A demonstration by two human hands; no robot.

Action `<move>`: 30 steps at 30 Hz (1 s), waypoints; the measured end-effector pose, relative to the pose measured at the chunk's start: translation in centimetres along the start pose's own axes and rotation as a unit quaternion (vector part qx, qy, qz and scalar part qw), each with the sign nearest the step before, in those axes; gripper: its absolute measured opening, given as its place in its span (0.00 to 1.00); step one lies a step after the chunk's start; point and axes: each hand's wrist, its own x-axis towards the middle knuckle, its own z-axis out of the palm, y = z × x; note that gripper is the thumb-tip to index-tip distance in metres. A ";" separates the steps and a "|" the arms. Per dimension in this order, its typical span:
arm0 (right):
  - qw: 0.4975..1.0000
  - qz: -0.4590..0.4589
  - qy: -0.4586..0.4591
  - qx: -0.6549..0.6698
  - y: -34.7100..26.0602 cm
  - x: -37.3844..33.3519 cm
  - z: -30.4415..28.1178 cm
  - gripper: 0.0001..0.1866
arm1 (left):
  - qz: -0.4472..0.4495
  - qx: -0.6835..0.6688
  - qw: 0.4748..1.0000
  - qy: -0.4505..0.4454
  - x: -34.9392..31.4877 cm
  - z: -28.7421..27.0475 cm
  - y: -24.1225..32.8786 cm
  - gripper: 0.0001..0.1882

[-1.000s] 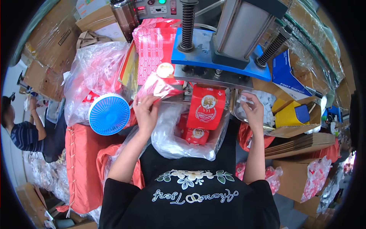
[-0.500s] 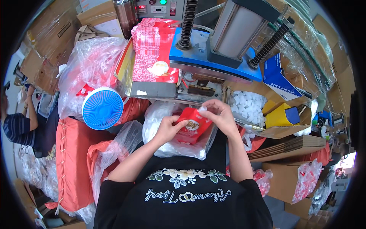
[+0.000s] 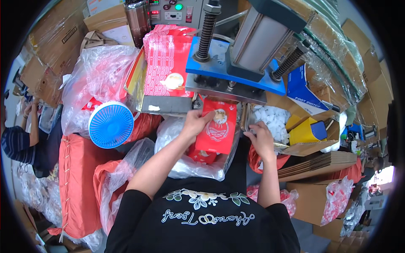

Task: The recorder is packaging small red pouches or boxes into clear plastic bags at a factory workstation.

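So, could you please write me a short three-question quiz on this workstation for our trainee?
1. Short answer: Which hand holds the red pouch?

2. True or false: The round blue fan is to the right of the small white pieces.

3. Multiple choice: What colour is the plate directly under the large grey cylinder?
A) yellow
B) blue
C) green

Key:
1. The left hand.
2. False; the round blue fan is to the left of the small white pieces.
3. B.
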 end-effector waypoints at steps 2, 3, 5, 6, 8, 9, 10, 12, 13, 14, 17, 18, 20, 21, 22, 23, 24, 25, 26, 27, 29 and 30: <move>0.999 -0.024 -0.012 0.034 1.0 0.1 -0.1 0.16 | 0.199 0.184 0.963 -0.007 0.9 -2.3 1.7 0.14; 0.997 -0.058 -0.015 0.058 2.1 0.1 -0.2 0.16 | 0.204 0.272 0.939 0.053 0.8 -3.0 4.3 0.20; 0.982 -0.048 -0.003 0.183 2.8 0.4 -0.4 0.15 | 0.285 0.466 0.818 0.180 0.8 -5.7 5.8 0.30; 0.978 -0.002 0.006 0.209 2.6 0.6 -0.5 0.13 | 0.353 0.563 0.708 0.239 1.1 -7.8 4.7 0.36; 0.961 0.065 0.053 0.265 3.5 0.8 -0.1 0.11 | 0.308 0.599 0.720 0.166 -0.5 -10.0 2.5 0.40; 0.955 0.079 0.049 0.283 3.4 0.7 -0.6 0.10 | 0.328 0.623 0.693 0.154 -1.9 -10.0 1.9 0.39; 0.950 0.056 0.065 0.300 3.8 0.7 -0.3 0.10 | 0.342 0.595 0.707 0.171 -3.4 -9.8 1.7 0.28; 0.944 0.042 0.060 0.321 4.0 1.0 -0.1 0.11 | 0.352 0.552 0.732 0.189 -3.8 -11.2 1.6 0.19; 0.938 0.036 0.058 0.341 3.0 1.2 -0.3 0.11 | 0.342 0.505 0.760 0.225 -4.6 -10.5 2.9 0.10; 0.932 0.030 0.058 0.357 1.5 1.4 -0.7 0.12 | 0.345 0.466 0.787 0.212 -5.1 -9.8 3.9 0.08; 0.926 -0.005 0.054 0.374 -2.9 1.7 -1.4 0.12 | 0.304 0.285 0.900 0.129 -6.4 -7.3 3.8 0.05; 0.922 -0.013 0.043 0.386 -4.4 1.6 -1.6 0.11 | 0.266 0.248 0.926 0.098 -6.9 -6.2 3.6 0.05; 0.925 -0.056 0.009 0.376 -6.7 1.5 -1.6 0.11 | 0.201 0.247 0.947 0.052 -7.4 -4.8 2.6 0.05; 0.927 -0.085 -0.016 0.365 -7.6 1.4 -1.6 0.11 | 0.170 0.276 0.945 0.044 -7.3 -4.9 1.0 0.05; 0.930 -0.083 -0.057 0.353 -8.0 1.3 -1.4 0.10 | 0.203 0.261 0.944 0.020 -7.6 -4.5 0.1 0.06; 0.932 -0.081 -0.098 0.340 -8.4 1.2 -1.3 0.10 | 0.203 0.260 0.944 0.019 -7.8 -4.2 -0.6 0.06; 0.931 -0.044 -0.161 0.324 -8.9 1.4 -1.5 0.11 | 0.162 0.216 0.963 -0.017 -8.1 -4.0 -1.1 0.07; 0.932 -0.043 -0.161 0.323 -8.5 1.5 -1.0 0.11 | 0.119 0.169 0.977 -0.054 -8.3 -3.8 -1.5 0.08; 0.901 -0.020 -0.181 0.394 -7.6 1.7 0.0 0.13 | 0.161 0.209 0.962 -0.077 -8.1 -3.9 -1.7 0.10; 0.864 0.003 -0.199 0.463 -7.0 1.8 0.6 0.15 | 0.162 0.209 0.961 -0.078 -7.8 -3.6 -1.9 0.10; 0.858 0.006 -0.170 0.484 -6.7 2.2 0.8 0.19 | 0.114 0.162 0.977 -0.078 -7.1 -2.8 -2.1 0.13; 0.852 0.009 -0.140 0.504 -6.5 2.3 0.7 0.22 | 0.115 0.163 0.977 -0.079 -6.6 -2.4 -2.0 0.13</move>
